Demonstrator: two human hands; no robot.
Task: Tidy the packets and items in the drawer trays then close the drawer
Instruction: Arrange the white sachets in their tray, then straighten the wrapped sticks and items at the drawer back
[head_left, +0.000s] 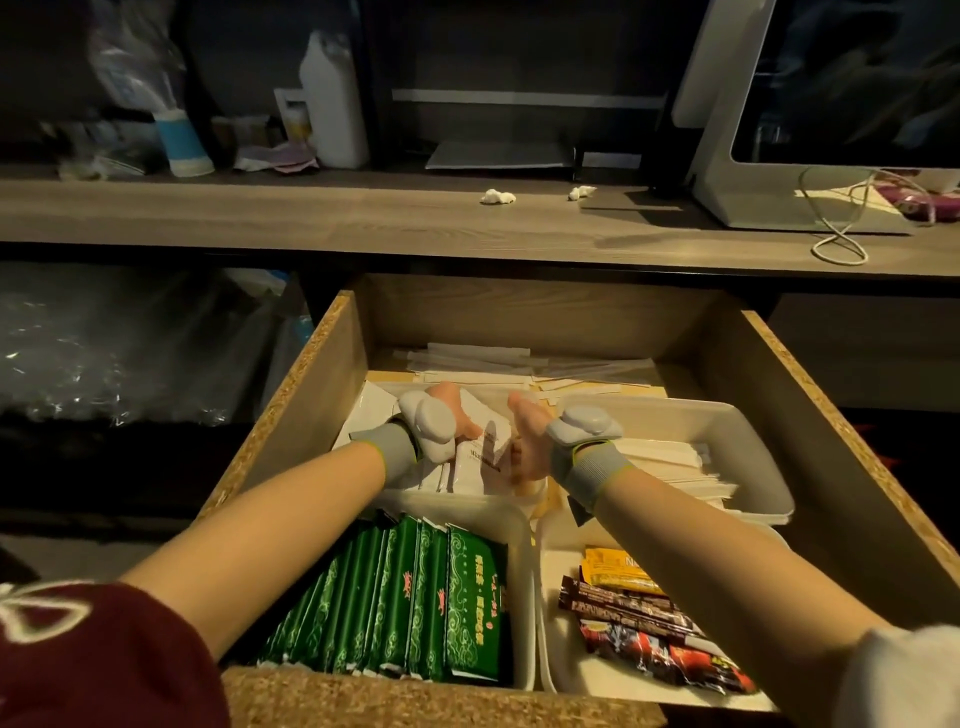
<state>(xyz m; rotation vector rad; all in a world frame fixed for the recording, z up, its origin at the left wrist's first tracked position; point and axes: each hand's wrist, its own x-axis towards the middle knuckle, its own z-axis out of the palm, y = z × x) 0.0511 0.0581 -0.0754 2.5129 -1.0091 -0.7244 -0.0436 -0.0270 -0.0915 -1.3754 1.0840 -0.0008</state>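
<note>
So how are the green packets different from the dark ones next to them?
The green packets stand on edge in a tidy packed row; the dark packets lie flat in a loose pile. The green packets all match; the dark packets mix brown, red and orange. The green packets fill the left tray; the dark packets leave the right tray partly bare. Both sit in white trays at the front of the drawer.

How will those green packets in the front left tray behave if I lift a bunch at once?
The green packets look thin and flat, so probably light and a bit floppy. They stand on edge, leaning, so a bunch would likely fan out. Their glossy faces suggest they may slide apart.
</note>
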